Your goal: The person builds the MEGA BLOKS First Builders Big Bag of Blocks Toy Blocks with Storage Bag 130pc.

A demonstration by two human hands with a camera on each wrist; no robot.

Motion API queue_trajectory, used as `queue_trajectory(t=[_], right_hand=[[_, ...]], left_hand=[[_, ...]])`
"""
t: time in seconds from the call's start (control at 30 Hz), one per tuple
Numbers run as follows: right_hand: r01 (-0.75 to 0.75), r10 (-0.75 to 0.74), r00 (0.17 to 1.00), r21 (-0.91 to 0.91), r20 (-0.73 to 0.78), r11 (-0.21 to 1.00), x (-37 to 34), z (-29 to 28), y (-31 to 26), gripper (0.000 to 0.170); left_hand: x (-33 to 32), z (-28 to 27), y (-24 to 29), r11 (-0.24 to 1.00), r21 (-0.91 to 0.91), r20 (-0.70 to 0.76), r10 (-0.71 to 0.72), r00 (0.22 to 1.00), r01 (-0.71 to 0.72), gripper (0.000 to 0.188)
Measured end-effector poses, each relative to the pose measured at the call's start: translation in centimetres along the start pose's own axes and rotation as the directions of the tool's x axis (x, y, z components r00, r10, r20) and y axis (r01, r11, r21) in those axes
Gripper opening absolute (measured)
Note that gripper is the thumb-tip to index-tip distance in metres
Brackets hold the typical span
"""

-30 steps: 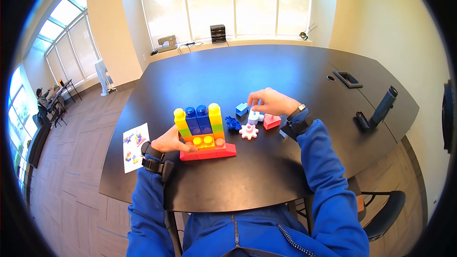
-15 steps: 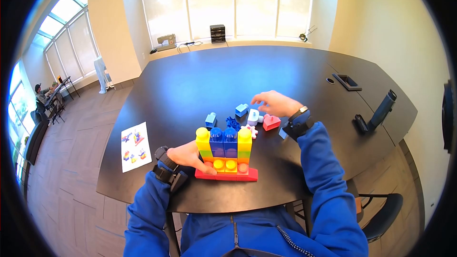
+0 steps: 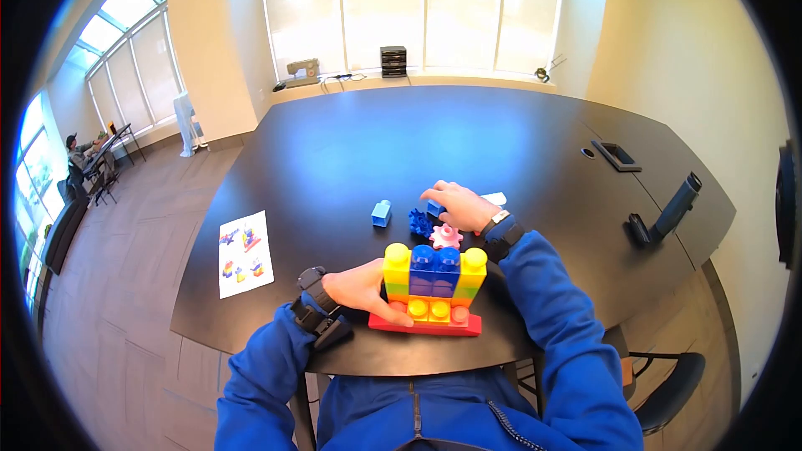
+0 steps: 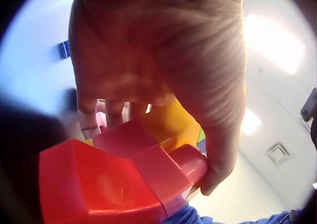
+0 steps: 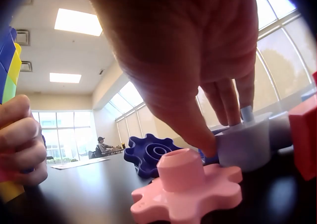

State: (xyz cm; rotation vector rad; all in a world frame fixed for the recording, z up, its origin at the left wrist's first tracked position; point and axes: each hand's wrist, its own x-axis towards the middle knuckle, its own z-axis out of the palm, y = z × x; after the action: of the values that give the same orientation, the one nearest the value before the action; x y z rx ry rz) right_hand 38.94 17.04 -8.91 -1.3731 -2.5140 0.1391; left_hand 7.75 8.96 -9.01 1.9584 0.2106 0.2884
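Red, yellow, green and blue plastic makes up the block structure, upright near the front edge of a dark, glossy table. At its 9 o'clock end, the left hand curls round it, thumb in front, fingers partly hidden. At 11 o'clock sits a light blue block; close to 12, a dark blue gear lies just beside a pink gear. The right hand reaches down at 12 to 1 o'clock, fingers bent and thumb somewhat apart, round a blue block and close by a pale lavender piece; whether it grips either I cannot tell. A red block stands next to that piece.

Between 9 and 10 o'clock lies a printed sheet; towards 2 to 3, a black cylindrical device. The tabletop mirrors bluish window light. Past it, a sewing machine sits on the sill at 11, below tall shaded windows. Patterned carpet spreads at 9, where a person sits farther off.
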Motion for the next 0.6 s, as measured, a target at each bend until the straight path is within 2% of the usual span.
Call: queue_trajectory(t=[0.03, 0.23, 0.3, 0.33, 0.4, 0.43, 0.5, 0.53, 0.6], right_hand=[[0.028, -0.026, 0.996, 0.029, -0.082, 0.999, 0.0, 0.4, 0.2, 0.048], [0.06, -0.06, 0.998, -0.091, 0.008, 0.994, 0.5, 0.8, 0.9, 0.048], [0.075, -0.072, 0.997, -0.108, 0.028, 0.991, 0.6, 0.6, 0.5, 0.046], [0.087, -0.087, 0.996, -0.05, -0.001, 0.995, 0.5, 0.2, 0.0, 0.045], [0.101, -0.101, 0.994, 0.006, -0.031, 0.995, 0.4, -0.6, -0.8, 0.044], [0.106, -0.101, 0.992, 0.077, -0.071, 0.991, 0.4, -0.9, -0.8, 0.043], [0.149, -0.123, 0.98, 0.167, -0.16, 0.975, 0.6, -1.6, -0.6, 0.042], [0.15, -0.124, 0.979, 0.165, -0.161, 0.975, 0.5, -2.4, -0.9, 0.042], [0.147, -0.101, 0.978, 0.26, -0.181, 0.954, -0.1, -4.7, -1.9, 0.043]], left_hand=[[0.2, 0.2, 0.1, 1.0, 0.02, 0.006, -0.001, 1.0, 0.001, 0.061], [0.5, 1.0, 0.5, 0.995, 0.099, -0.047, 0.031, 0.998, -0.027, 0.055], [0.6, 1.2, 1.1, 0.99, 0.104, -0.131, 0.111, 0.985, -0.098, 0.052], [0.6, 1.1, 1.1, 0.99, 0.105, -0.132, 0.112, 0.985, -0.098, 0.052], [0.4, 0.7, 0.7, 0.989, 0.142, -0.17, 0.059, 0.984, -0.035, 0.068], [0.5, 0.7, 0.4, 0.989, 0.142, -0.171, 0.06, 0.984, -0.035, 0.068], [0.6, 0.6, -0.2, 0.981, 0.194, -0.295, 0.082, 0.952, -0.025, 0.077], [0.6, 0.6, -0.1, 0.98, 0.196, -0.295, 0.084, 0.952, -0.025, 0.077], [0.8, 0.6, 0.1, 0.989, 0.146, -0.397, 0.035, 0.917, 0.025, 0.084]])
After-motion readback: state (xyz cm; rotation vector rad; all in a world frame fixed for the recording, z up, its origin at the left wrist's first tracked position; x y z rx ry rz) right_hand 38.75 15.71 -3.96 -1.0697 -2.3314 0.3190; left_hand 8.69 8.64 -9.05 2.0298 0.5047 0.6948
